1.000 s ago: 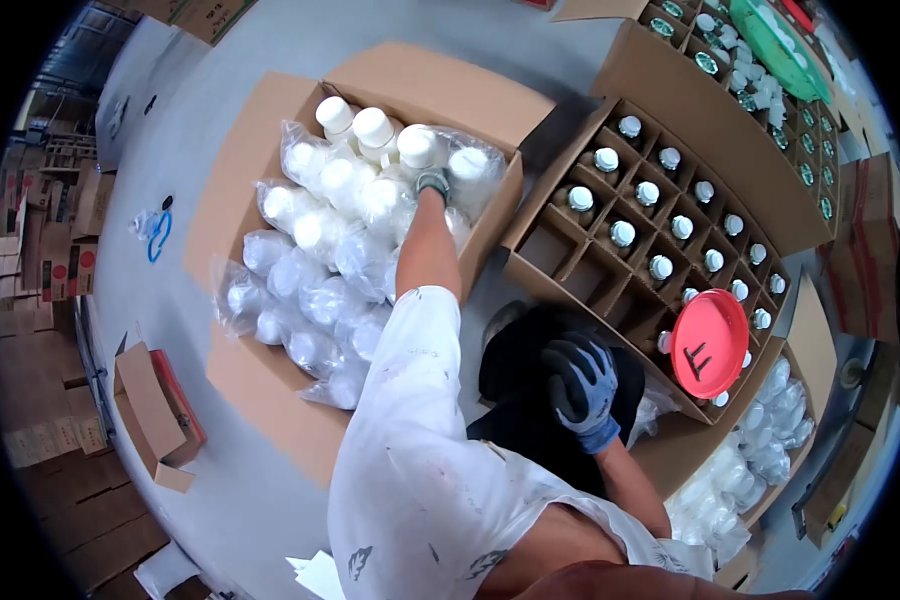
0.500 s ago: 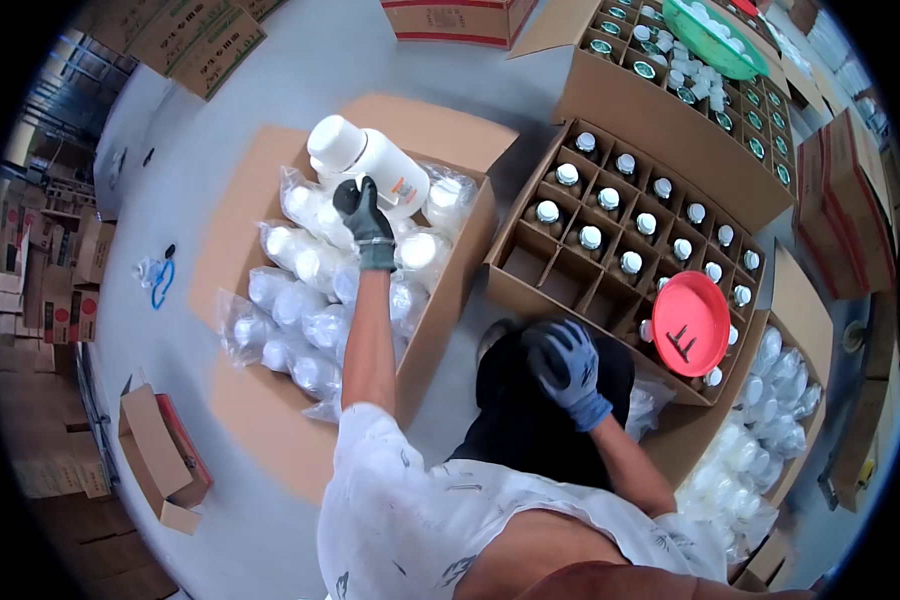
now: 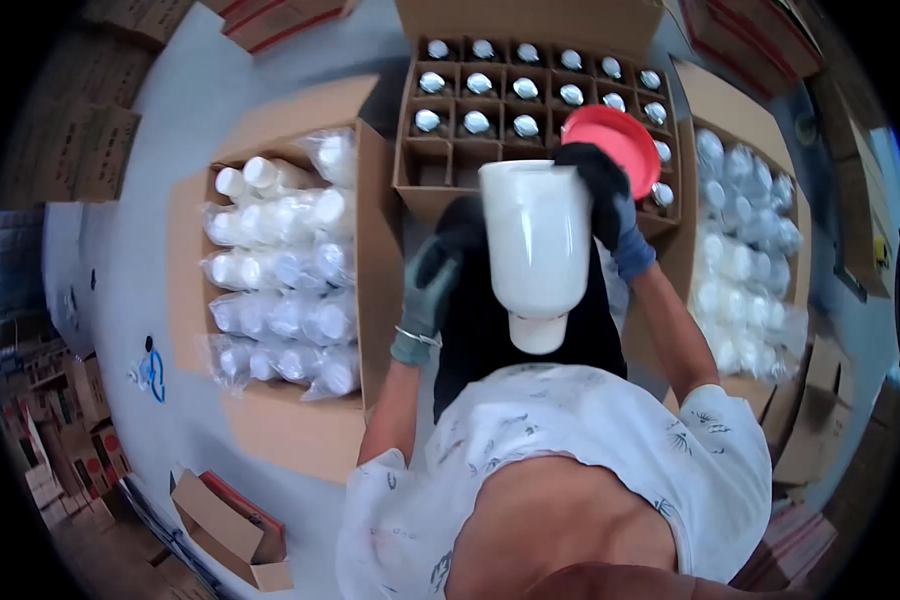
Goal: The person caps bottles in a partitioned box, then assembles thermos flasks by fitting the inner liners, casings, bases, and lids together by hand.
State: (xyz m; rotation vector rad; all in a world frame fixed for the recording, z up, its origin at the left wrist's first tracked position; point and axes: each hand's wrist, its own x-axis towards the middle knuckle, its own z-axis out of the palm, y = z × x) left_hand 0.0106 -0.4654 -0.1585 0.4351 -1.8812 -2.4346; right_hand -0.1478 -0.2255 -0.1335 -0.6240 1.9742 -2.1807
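Observation:
A large white plastic bottle (image 3: pixel 538 240) hangs in front of me, base up and cap (image 3: pixel 538 333) pointing down toward my lap. My right hand (image 3: pixel 610 205), in a grey-blue glove with a dark palm, is closed on its right side near the base. My left hand (image 3: pixel 435 280), in a grey-green and black glove, is just left of the bottle. Its fingers are blurred, and I cannot tell whether they touch the bottle. Beyond the bottle stands a divided carton (image 3: pixel 535 38) of bottles with silvery-white caps. A red plastic dish (image 3: pixel 610 140) rests on that carton's right part.
On the left, an open carton (image 3: pixel 378 260) holds white bottles in clear plastic bags (image 3: pixel 280 265). Another open carton on the right holds more bagged bottles (image 3: pixel 745 250). A small open box (image 3: pixel 220 520) and a blue strap (image 3: pixel 156 375) lie on the floor at left.
The white bottle has left the left carton and come over my lap, turned upside down. My right hand has taken hold of it. The view has swung round.

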